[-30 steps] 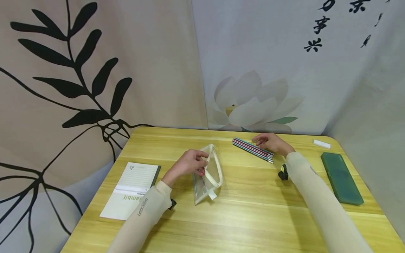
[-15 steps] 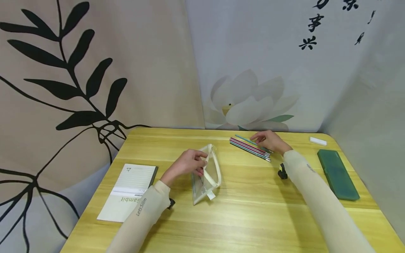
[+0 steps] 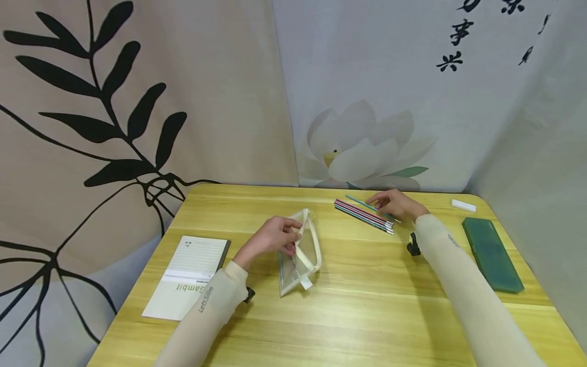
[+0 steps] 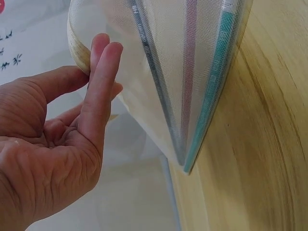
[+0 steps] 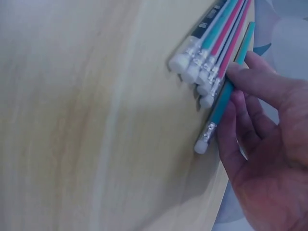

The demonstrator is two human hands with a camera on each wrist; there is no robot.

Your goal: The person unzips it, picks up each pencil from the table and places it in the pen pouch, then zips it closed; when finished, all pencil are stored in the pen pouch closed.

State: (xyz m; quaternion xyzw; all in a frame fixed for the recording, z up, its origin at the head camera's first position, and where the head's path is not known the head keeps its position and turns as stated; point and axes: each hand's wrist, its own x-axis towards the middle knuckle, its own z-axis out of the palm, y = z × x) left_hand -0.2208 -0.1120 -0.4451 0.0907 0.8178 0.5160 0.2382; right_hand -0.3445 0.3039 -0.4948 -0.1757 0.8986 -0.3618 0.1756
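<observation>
My left hand (image 3: 275, 238) pinches the open rim of a cream mesh pencil pouch (image 3: 313, 247) between thumb and fingers, and the pouch stands tilted on the table. Through its mesh the left wrist view shows a dark pencil (image 4: 150, 57), a red pencil (image 4: 189, 62) and a teal pencil (image 4: 215, 67). At the back of the table, my right hand (image 3: 398, 205) pinches another teal pencil (image 5: 222, 102) near its eraser end. Beside that one lies a row of several pencils (image 3: 359, 215), dark, teal and red, with white erasers (image 5: 190, 72) toward the hand.
A notebook (image 3: 183, 283) lies on the left of the wooden table (image 3: 348, 316). On the right are a green case (image 3: 492, 255) and, behind it, a small white block (image 3: 463, 205). A printed curtain (image 3: 229, 92) hangs along the back edge.
My right hand has separated one teal pencil from the row and shifted it slightly back and right. The left hand keeps its hold on the pouch.
</observation>
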